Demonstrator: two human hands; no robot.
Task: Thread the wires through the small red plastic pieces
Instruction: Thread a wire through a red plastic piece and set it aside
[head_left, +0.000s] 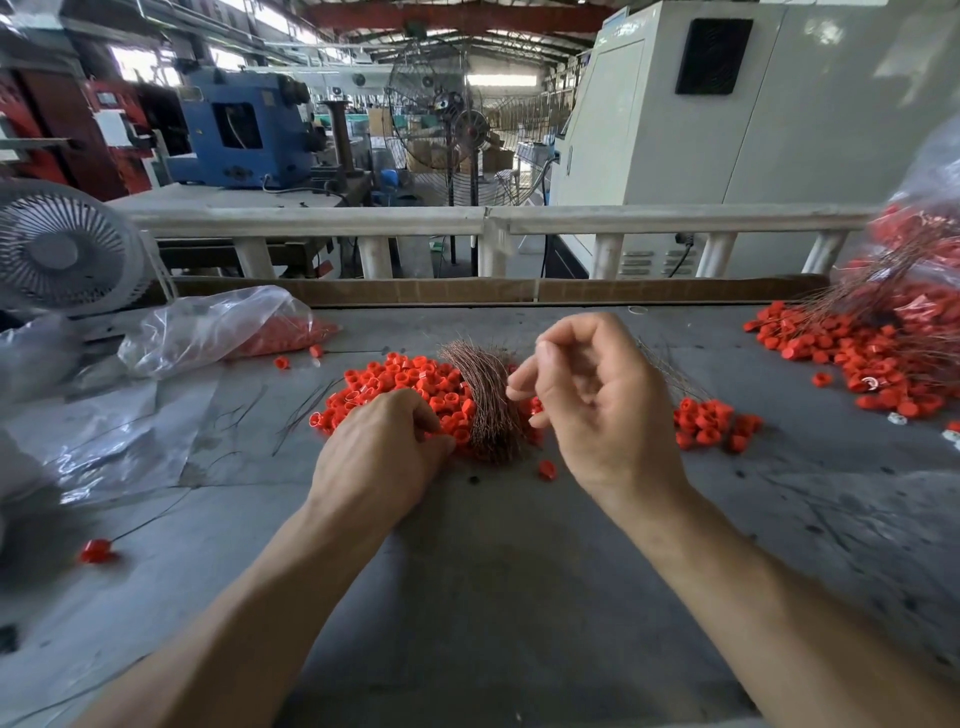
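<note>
Head view: left hand (382, 441), fingers curled, picks into the heap of small red plastic rings (400, 387) at 12 o'clock beside the curved copper-wire bundle (488, 400); right hand (597, 395) raised, fingertips loosely curled together, contents indiscernible.

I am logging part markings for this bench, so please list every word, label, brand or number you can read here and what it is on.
No text can be read anywhere in this view.
Blue machine: a small plate near its top is too blurred to read.
Red machine: its white patches are too blurred to read.
Red plastic pieces: no marking shows.
Plastic bag: no print shows.
</note>
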